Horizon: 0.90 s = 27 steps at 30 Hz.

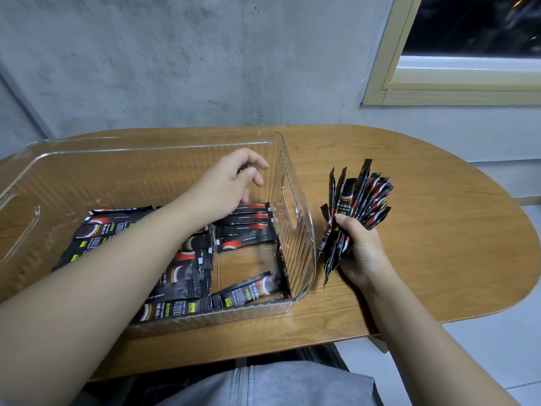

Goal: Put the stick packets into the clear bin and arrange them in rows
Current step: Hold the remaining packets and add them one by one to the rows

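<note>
Clear bin (295,183) sits on the left part of the wooden table (424,230). Black instant coffee stick packets (123,230) lie flat in rows on its floor, one loose packet (248,290) angled at the near right corner. Left hand (231,183) is inside the bin, fingers curled round a dark packet end above the right rows. Right hand (357,244), just right of the bin, grips a fanned bundle of packets (357,200) upright.

A clear ribbed bin (295,183) with handle cutouts fills the left and centre of the frame. Black-and-red stick packets (246,227) lie flat inside in rows; one packet (248,290) lies slanted near the bin's lower right corner. A fanned bundle (355,206) stands upright right of the bin.
</note>
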Tool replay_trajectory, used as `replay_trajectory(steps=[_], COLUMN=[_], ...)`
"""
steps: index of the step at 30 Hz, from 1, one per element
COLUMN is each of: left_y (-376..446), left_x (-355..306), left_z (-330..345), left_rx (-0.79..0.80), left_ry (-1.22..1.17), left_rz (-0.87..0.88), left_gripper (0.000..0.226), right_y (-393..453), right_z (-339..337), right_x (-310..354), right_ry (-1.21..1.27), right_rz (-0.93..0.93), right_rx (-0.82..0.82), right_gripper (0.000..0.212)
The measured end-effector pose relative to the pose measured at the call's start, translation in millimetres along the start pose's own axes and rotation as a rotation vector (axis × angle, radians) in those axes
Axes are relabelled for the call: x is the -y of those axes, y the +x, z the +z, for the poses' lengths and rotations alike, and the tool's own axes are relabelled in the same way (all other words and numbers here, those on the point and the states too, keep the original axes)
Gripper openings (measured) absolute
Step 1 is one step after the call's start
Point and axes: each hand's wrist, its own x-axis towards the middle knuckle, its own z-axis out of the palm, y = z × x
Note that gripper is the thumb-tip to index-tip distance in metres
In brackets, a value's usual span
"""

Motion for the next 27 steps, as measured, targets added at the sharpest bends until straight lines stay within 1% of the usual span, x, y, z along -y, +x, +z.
replay_trajectory(steps=[1, 2, 3, 5, 6, 8, 10, 12, 17, 20, 24, 27], left_y=[0, 0, 1, 0, -1, -4, -7, -9, -12, -12, -13, -13], left_x=[-2, -4, -4, -2, 1, 8, 16, 19, 18, 21, 22, 25], left_z=[-4, -9, -12, -11, -7, 3, 11, 14, 18, 18, 16, 16], left_rx=[-0.007, 0.020, 0.087, 0.284, 0.375, 0.483, 0.533, 0.555, 0.573, 0.575, 0.578, 0.573], left_ry=[0.063, 0.181, 0.355, 0.732, 0.874, 1.004, 1.051, 1.081, 1.129, 1.127, 1.084, 1.080], left_rz=[0.028, 0.056, 0.076, 0.050, 0.018, -0.017, -0.018, -0.002, 0.043, 0.051, 0.033, 0.024], left_gripper=[0.015, 0.008, 0.003, 0.018, 0.026, 0.038, 0.043, 0.043, 0.041, 0.040, 0.042, 0.042], right_y=[0, 0, 0, 0, 0, 0, 0, 0, -2, -2, -3, -3], right_z=[0, 0, 0, -1, -1, -1, -1, -1, 0, 1, 1, 1], right_x=[0, 0, 0, -1, -1, -1, -1, -1, 0, 0, 1, 1], right_ry=[-0.004, -0.004, 0.000, 0.011, 0.013, 0.016, 0.012, 0.012, 0.004, 0.008, -0.001, 0.007], right_rz=[0.002, 0.002, 0.001, -0.003, -0.005, -0.002, 0.000, -0.003, -0.003, -0.001, 0.002, -0.002], right_rx=[0.003, 0.004, 0.003, 0.002, 0.001, 0.002, 0.000, 0.000, -0.007, -0.009, -0.010, 0.000], right_gripper=[0.024, 0.023, 0.021, 0.018, 0.018, 0.022, 0.027, 0.028, 0.018, 0.023, 0.014, 0.014])
